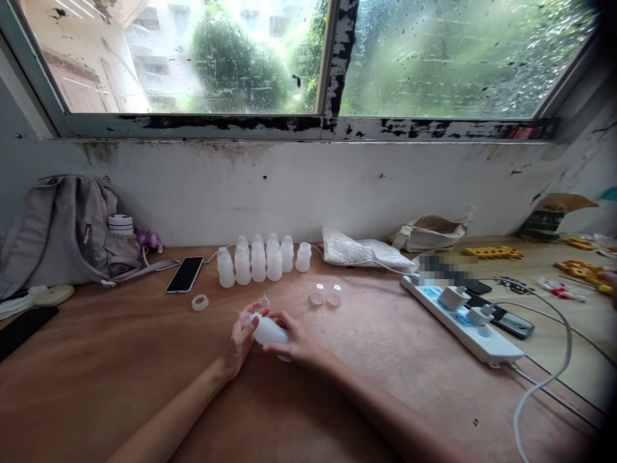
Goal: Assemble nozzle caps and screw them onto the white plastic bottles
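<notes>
A translucent white baby bottle point(270, 330) is held tilted just above the table, its top end pointing left. My right hand point(297, 341) is wrapped round the bottle's body. My left hand point(243, 337) is closed about its top end, where fingers partly hide a clear part. A small clear piece, perhaps a teat point(264, 301), shows just beyond my left fingertips. Behind my hands stands a row of several similar bottles point(259, 262) with tops on. At the row's right end is a bottle point(303, 258) with an uncovered neck. A translucent ring point(200, 302) lies to the left.
Two round clear pieces point(317, 298) with small white discs lie right of my hands. A phone point(184, 275) and grey backpack point(72, 225) are at left. A plastic bag point(361, 251) sits by the wall. A power strip point(463, 321) with cables lies at right.
</notes>
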Tool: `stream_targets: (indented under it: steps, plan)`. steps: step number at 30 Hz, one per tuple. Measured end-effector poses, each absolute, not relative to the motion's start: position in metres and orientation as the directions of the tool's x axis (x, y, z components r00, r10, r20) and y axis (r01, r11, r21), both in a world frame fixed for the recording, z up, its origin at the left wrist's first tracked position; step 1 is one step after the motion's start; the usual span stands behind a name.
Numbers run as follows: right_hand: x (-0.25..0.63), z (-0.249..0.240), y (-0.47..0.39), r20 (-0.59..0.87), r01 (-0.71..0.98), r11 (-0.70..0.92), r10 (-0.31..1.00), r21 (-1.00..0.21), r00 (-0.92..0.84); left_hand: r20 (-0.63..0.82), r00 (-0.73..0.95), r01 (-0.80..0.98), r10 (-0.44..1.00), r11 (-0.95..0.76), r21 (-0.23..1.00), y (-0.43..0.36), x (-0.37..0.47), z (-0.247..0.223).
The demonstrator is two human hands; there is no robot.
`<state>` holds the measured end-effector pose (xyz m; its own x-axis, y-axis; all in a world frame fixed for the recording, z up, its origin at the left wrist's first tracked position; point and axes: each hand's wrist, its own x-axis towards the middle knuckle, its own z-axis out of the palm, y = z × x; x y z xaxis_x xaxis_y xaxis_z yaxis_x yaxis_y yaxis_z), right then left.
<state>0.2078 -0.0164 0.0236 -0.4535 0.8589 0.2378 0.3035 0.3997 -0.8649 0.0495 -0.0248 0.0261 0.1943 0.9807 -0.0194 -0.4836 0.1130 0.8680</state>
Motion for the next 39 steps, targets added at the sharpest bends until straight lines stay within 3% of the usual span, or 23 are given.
stream_targets:
  steps: [4,7,11,13,16,23,30,39]
  plan:
    - [0.198,0.020,-0.034,0.450,0.459,0.632,0.772,-0.625,-0.449,-0.094,0.102,-0.460,0.990,0.131,0.878,-0.031,0.057,0.025]
    - [0.195,0.022,-0.040,0.419,0.411,0.599,0.789,-0.687,-0.449,-0.101,0.041,-0.418,0.994,0.109,0.902,-0.034,0.058,0.028]
    - [0.191,0.031,-0.042,0.171,0.247,0.288,0.898,-0.925,-0.405,-0.102,0.013,-0.447,0.995,0.097,0.889,-0.037,0.056,0.033]
    - [0.188,0.033,-0.043,0.031,0.133,0.090,0.918,-0.987,-0.396,-0.080,0.012,-0.455,0.997,0.076,0.887,-0.037,0.055,0.035]
    - [0.183,0.032,-0.045,-0.098,-0.007,-0.111,0.908,-0.994,-0.408,-0.071,0.002,-0.461,0.997,0.064,0.885,-0.039,0.055,0.039]
    - [0.182,0.030,-0.042,-0.201,-0.155,-0.334,0.814,-0.930,-0.545,-0.039,0.022,-0.433,0.999,0.045,0.900,-0.041,0.053,0.044]
    - [0.180,0.033,-0.047,-0.049,-0.121,-0.108,0.909,-0.987,-0.413,0.102,0.087,-0.459,0.991,-0.051,0.887,-0.031,0.047,0.037]
    - [0.191,0.018,-0.029,0.204,-0.089,0.185,0.914,-0.979,-0.351,-0.015,0.155,-0.449,0.988,0.084,0.890,-0.031,0.056,0.026]
